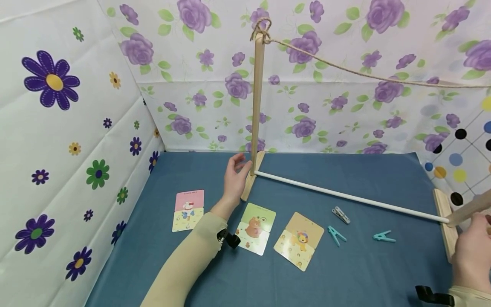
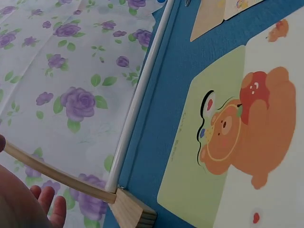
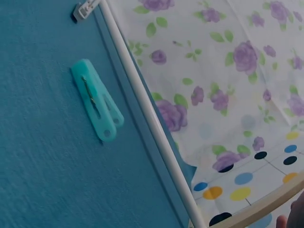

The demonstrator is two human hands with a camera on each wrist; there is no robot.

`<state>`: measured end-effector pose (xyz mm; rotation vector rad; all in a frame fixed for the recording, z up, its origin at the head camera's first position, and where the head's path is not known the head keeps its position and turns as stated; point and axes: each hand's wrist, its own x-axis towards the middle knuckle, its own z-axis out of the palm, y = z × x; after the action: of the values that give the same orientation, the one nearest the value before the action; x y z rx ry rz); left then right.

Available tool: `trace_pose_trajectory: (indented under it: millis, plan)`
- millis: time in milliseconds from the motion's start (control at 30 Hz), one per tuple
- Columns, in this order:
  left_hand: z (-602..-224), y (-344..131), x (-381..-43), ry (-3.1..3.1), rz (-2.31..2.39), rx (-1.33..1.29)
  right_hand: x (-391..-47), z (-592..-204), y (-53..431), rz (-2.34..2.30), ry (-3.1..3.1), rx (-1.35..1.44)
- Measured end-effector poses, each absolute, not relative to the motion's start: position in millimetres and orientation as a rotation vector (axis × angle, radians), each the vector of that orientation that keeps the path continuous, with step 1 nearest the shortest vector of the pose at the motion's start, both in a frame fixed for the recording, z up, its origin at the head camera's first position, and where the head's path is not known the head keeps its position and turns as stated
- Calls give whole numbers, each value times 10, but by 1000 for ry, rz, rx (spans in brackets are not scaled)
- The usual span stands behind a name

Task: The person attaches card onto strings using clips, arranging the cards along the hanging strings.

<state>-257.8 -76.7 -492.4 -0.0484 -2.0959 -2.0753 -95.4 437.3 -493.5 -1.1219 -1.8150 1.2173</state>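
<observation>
On the left, the slim wooden post [image 1: 257, 98] stands upright in a wooden foot [image 1: 249, 187]. My left hand [image 1: 235, 179] is beside its lower part, thumb at the post and fingers loosely bent. A white rod [image 1: 345, 195] runs from this post to the right wooden post [image 1: 469, 209], which rises from another foot [image 1: 445, 226]. My right hand [image 1: 473, 247] is at that right post; the frame edge cuts off its fingers, so its hold is hidden. Twine [image 1: 345, 69] is knotted round the left post's top and stretches rightward.
Three picture cards lie on the blue cloth [image 1: 364, 277]: a pink one [image 1: 188, 211], a green bear card [image 1: 255, 229] and an orange one [image 1: 299, 241]. Right of them are two teal clothespins [image 1: 336, 236] and a grey clothespin [image 1: 341, 215]. Flowered sheets [image 1: 215, 76] hang behind and left.
</observation>
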Motion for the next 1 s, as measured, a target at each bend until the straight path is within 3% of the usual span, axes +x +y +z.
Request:
trace_pose_trajectory:
  millis: [233,500,1000]
  plan:
    - [-4940,-692,-2672,-2102,-2097,-114,-990,-4960,4514,1258,-1909,-1021]
    - [-4981,-624,-2803,-2170,-2049,-206,-1141,-4988,4592,1430,-1916,-1097]
    - [-5077,-619,-2891,-2236,-1961,-163,-1204,-5100,4729,1462,-1952,-1101]
